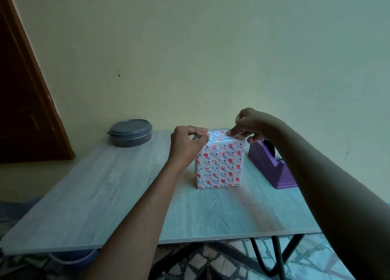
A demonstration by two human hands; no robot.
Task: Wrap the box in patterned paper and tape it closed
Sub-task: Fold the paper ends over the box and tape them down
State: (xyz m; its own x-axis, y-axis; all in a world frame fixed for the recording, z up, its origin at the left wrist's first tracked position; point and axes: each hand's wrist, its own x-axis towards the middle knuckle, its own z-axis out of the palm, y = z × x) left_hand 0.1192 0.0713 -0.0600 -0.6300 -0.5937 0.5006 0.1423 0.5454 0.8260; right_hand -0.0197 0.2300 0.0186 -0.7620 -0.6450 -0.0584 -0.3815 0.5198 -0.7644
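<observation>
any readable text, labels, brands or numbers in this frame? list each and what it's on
None readable.
Paper-wrapped upright box: printed red hearts and blue shapes only, no lettering.
Purple plastic tape dispenser: no visible label.
Round grey lidded container: no visible marking.

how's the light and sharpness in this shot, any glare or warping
Head view: dim, soft light with a green-blue cast; a faint glare sits on top of the box; the left hand and right hand look slightly soft; the wide lens tilts the door and bends the table edge.
</observation>
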